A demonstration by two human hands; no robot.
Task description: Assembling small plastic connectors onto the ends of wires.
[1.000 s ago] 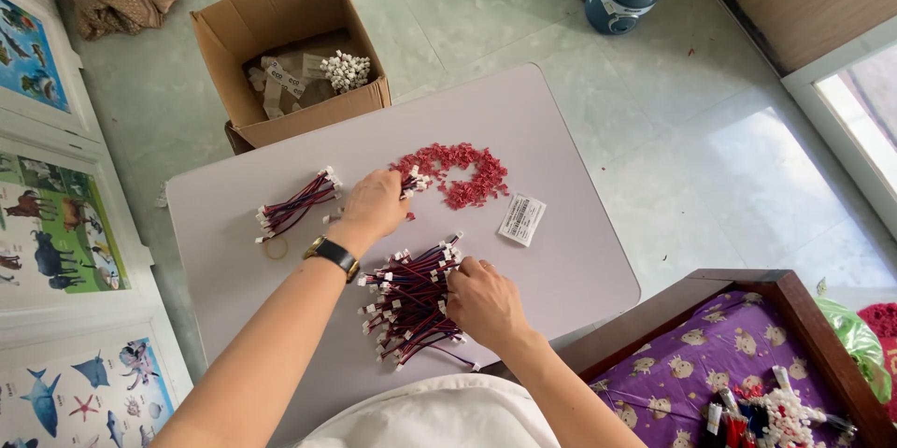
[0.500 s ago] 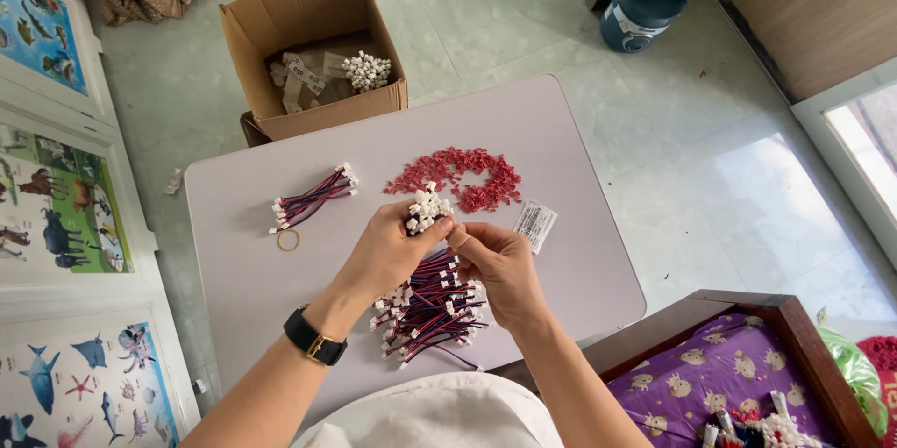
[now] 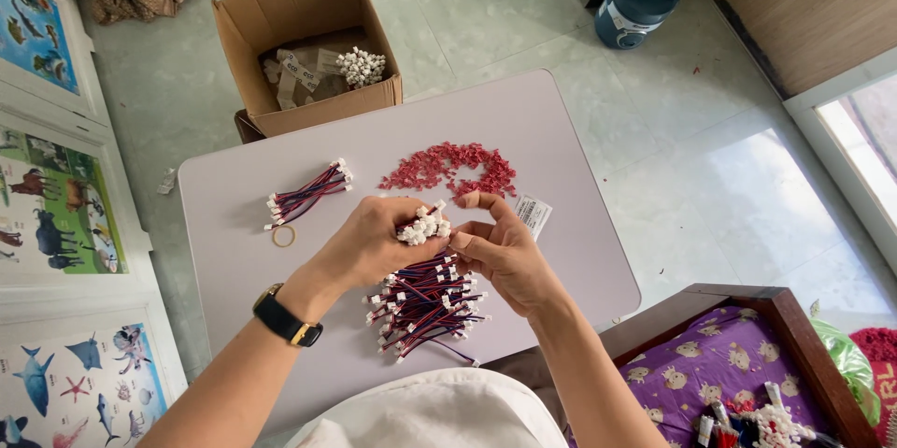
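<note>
Over a pale lilac table point(image 3: 561, 130), left hand point(image 3: 374, 242) grips a bundle of white-tipped wires point(image 3: 422, 224) above the loose wire pile point(image 3: 425, 303), right hand point(image 3: 500, 256) pinching its connector ends beside red pieces point(image 3: 448, 168)

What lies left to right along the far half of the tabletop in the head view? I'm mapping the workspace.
Small bundle of red-and-dark wires with white plugs → pile of small red plastic pieces → white paper label.

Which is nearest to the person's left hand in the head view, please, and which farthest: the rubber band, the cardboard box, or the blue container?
1. Rubber band, on the table left of the left hand.
2. Cardboard box, on the floor beyond the table.
3. Blue container, top right.
</note>
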